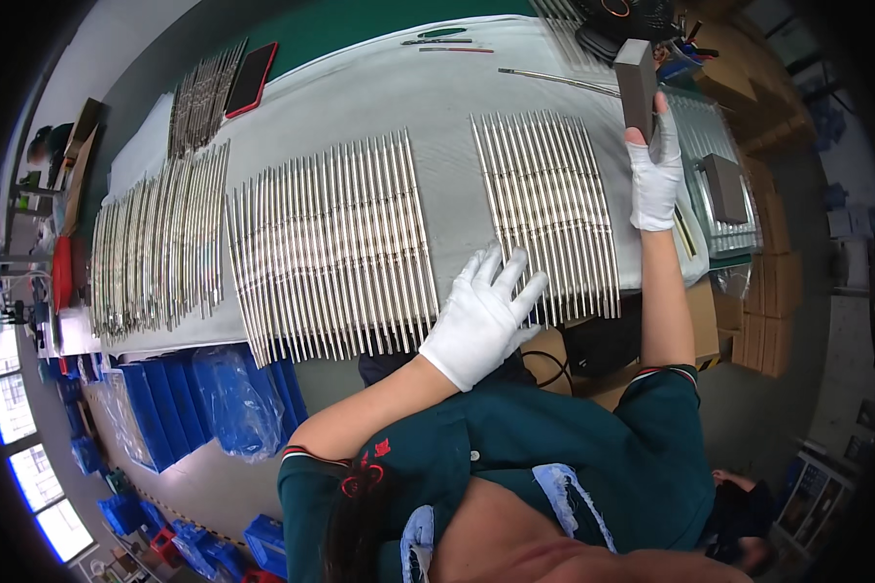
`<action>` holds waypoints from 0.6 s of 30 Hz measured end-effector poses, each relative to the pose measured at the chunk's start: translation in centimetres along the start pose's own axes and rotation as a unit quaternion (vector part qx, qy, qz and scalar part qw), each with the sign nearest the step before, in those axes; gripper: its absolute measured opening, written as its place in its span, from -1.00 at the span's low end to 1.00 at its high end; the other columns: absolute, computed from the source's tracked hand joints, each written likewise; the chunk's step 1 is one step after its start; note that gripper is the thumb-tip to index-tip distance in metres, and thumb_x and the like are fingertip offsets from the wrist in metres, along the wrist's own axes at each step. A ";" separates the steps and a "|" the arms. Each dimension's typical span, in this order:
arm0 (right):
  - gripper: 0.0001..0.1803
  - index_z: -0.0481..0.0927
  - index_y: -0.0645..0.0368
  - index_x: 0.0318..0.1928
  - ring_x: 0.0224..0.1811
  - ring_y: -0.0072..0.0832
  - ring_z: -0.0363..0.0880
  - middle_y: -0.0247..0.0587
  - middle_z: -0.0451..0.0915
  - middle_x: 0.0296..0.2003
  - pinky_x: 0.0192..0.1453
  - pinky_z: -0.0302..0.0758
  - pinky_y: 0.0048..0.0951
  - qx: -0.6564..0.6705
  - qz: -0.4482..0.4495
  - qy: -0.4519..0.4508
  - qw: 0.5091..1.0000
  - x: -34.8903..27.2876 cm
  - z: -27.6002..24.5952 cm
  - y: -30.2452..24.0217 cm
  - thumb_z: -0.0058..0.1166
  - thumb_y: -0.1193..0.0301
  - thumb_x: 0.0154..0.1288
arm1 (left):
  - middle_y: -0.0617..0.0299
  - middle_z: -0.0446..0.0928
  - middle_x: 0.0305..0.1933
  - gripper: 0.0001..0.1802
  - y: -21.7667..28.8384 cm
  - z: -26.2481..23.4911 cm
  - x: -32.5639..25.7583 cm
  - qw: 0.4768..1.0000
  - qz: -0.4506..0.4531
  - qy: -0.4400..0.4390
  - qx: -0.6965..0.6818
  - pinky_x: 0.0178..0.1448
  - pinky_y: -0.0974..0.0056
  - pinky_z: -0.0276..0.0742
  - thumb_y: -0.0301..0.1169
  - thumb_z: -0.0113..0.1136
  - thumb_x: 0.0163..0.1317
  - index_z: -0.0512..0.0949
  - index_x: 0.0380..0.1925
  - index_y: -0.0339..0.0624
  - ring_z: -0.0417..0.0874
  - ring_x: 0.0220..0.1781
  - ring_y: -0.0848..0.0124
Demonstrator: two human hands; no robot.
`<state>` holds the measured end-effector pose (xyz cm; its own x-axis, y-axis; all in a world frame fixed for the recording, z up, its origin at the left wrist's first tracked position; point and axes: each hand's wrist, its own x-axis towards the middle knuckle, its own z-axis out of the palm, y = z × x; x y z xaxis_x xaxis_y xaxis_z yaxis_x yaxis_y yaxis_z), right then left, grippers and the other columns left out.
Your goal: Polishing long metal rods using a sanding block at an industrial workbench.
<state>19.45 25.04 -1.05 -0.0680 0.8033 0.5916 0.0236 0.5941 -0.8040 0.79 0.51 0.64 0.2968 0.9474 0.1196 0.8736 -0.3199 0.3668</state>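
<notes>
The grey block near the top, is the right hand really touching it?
Touching. The head view shows the right hand holding the grey block, with bare fingertips against its lower part.

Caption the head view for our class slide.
Gloved right hand holds a grey block; left hand spreads over metal rods.

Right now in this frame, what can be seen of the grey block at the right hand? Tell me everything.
The grey block is a plain, straight-edged slab, matte-looking, with a dark brownish-grey broad face and a paler face at its far end. It stands lengthwise, slightly tilted, at the table's right side. The white-gloved right hand grips its near end with bare fingertips. Its material is unclear.
</notes>
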 end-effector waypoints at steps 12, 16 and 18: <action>-0.23 0.50 0.27 0.41 0.30 -0.39 0.55 -0.13 0.61 0.26 0.46 0.37 -0.40 -0.008 0.174 -0.451 0.875 6.1 12.8 -1.4 0.17 -0.09 0.47 | -0.17 0.32 0.47 -0.04 0.2 0.3 1.5 0.998 0.043 -0.040 0.008 0.57 -0.28 0.13 0.22 0.32 0.18 0.35 0.43 -0.15 0.24 0.57 -0.18; -0.25 0.43 0.29 0.44 0.32 -0.41 0.55 -0.16 0.55 0.31 0.48 0.40 -0.40 0.134 0.301 -0.479 0.813 7.2 14.6 1.1 0.11 -0.04 0.53 | -0.11 0.34 0.45 -0.07 0.4 1.1 2.0 0.999 0.044 0.000 -0.001 0.59 -0.28 0.09 0.16 0.40 0.12 0.41 0.39 -0.15 0.22 0.59 -0.08; -0.29 0.37 0.27 0.48 0.33 -0.42 0.56 -0.18 0.50 0.36 0.51 0.43 -0.35 0.205 0.348 -0.478 0.780 7.4 14.2 2.0 0.09 0.03 0.57 | -0.13 0.33 0.46 -0.06 0.7 1.6 2.3 0.999 0.042 -0.006 0.008 0.59 -0.29 0.08 0.21 0.32 0.17 0.38 0.42 -0.13 0.22 0.59 -0.13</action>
<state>4.84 31.54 0.88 -0.8984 0.4114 -0.1540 0.0789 -0.1938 -0.9779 2.68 2.46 -0.31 0.3739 0.9172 0.1376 0.8518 -0.3983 0.3404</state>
